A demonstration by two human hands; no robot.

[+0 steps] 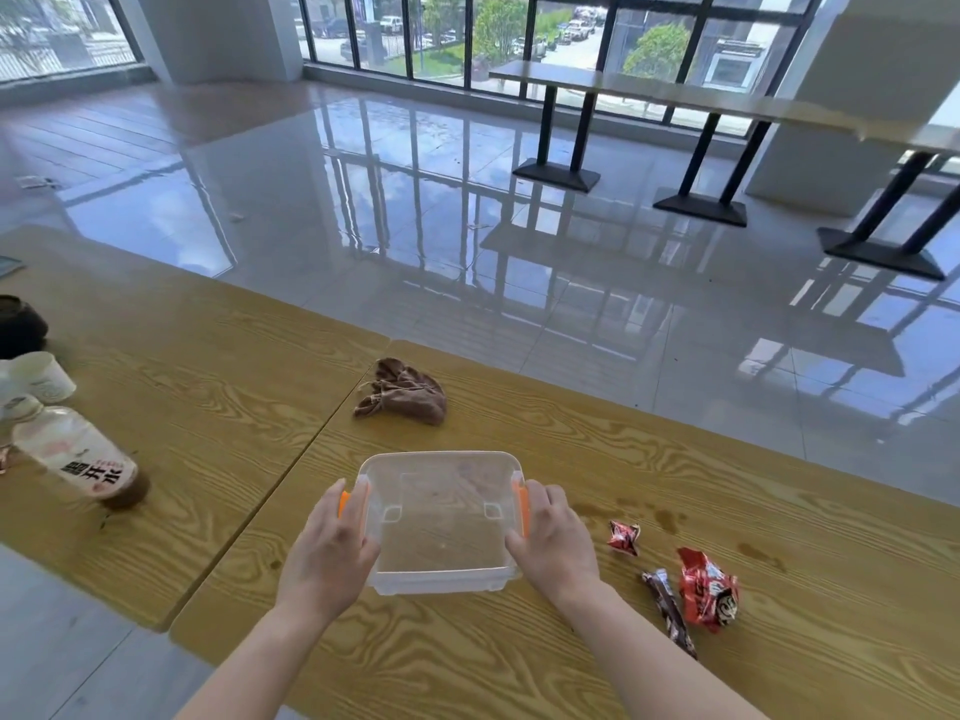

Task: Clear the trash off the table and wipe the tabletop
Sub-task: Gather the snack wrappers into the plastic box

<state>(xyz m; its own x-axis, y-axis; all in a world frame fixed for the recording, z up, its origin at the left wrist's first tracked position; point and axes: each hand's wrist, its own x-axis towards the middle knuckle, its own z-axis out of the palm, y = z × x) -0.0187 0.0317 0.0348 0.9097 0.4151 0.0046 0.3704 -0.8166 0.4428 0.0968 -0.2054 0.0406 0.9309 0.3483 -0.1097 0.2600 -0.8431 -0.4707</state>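
Both hands on the clear rectangular plastic bin with orange clip handles [441,522]. My left hand [332,553] wraps the left short side, my right hand [553,543] wraps the right one, fingers curled over the orange clips. Bin sits flat on the wood-grain tabletop [519,662], open side up, nothing in it. Its long axis runs hand to hand.

Trash is all on the right-hand side, so the right hand is the nearer one:
- small crumpled red wrapper [623,537], just beside my right hand, outboard of it
- larger crumpled red foil bag [707,589], further right and nearer me
- dark brown stick wrapper [669,613], touching or nearly touching the bag; long axis runs from the bin's near right corner toward me and to the right

Brown liquid stains [670,519] lie beyond the wrappers, right of the bin.

The brown crumpled cloth [402,392] lies ahead of both hands, past the bin's far edge, slightly left.

Far off my left hand: tipped plastic drink bottle [78,459], cap away from me, base toward the bin; white paper cups [44,376] beyond it.

My read: free the right hand, sweep wrappers into the bin first.
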